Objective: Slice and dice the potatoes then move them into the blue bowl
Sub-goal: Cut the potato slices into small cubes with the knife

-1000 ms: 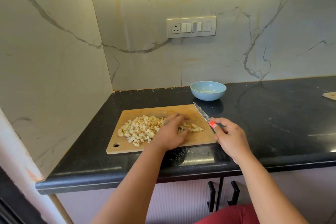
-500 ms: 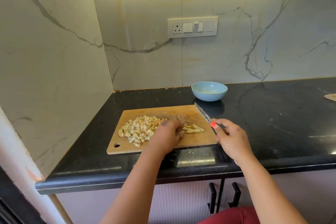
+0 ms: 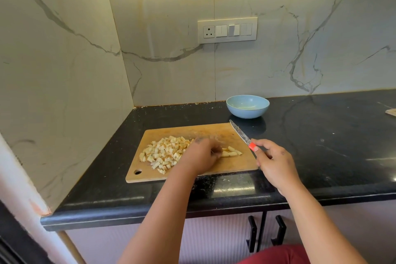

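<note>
A wooden cutting board (image 3: 214,133) lies on the black counter. A heap of diced potato (image 3: 165,152) covers its left half. A few uncut potato strips (image 3: 232,152) lie to the right of the heap. My left hand (image 3: 202,155) rests on the board with curled fingers holding the left ends of those strips. My right hand (image 3: 275,163) grips a knife (image 3: 241,135) by its red handle, blade pointing up-left above the board's right edge, clear of the potato. The blue bowl (image 3: 248,106) stands behind the board, with no potato in it.
The counter (image 3: 321,146) ends at marble walls on the left and back. A switch plate (image 3: 227,30) is on the back wall. A pale wooden object (image 3: 391,112) peeks in at the far right edge. Cupboard handles (image 3: 265,233) sit below the counter.
My left hand has drawn its fingers in over the strips' left ends. The knife and right hand have stayed almost still beside the board.
</note>
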Available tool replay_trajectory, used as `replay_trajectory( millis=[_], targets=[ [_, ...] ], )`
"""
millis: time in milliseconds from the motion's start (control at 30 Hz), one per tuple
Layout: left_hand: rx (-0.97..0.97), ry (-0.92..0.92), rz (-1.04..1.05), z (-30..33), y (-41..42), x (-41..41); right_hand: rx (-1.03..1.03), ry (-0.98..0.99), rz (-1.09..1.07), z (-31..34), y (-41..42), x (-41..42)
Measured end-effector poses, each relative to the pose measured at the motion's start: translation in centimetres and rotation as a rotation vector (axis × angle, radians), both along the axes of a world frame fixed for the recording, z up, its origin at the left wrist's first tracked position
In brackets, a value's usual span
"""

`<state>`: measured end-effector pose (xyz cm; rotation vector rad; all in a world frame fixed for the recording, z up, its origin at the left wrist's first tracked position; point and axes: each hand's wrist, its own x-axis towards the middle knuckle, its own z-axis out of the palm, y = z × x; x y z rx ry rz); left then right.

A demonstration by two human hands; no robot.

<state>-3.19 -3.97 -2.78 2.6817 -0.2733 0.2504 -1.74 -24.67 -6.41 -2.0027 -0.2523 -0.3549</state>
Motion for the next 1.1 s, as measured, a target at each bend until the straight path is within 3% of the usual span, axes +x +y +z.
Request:
replay_trajectory(
  millis=[133, 367, 667, 1100],
  targets=[
    [0.063, 0.058, 0.032, -0.5, 0.0, -0.7, 0.011, 0.022, 0.000, 0.0, 0.1, 0.1],
    [0.106, -0.047, 0.061, -0.9, -0.5, -1.1, -0.012, 0.010, -0.002, -0.1, 0.1, -0.1],
    [0.172, 0.070, 0.041, -0.7, -0.4, -1.1, -0.030, 0.007, -0.012, -0.5, 0.1, 0.3],
    [0.168, 0.103, 0.038, -0.8, -0.7, -0.7, -0.040, 0.005, -0.019, -0.5, 0.0, 0.1]
  ],
)
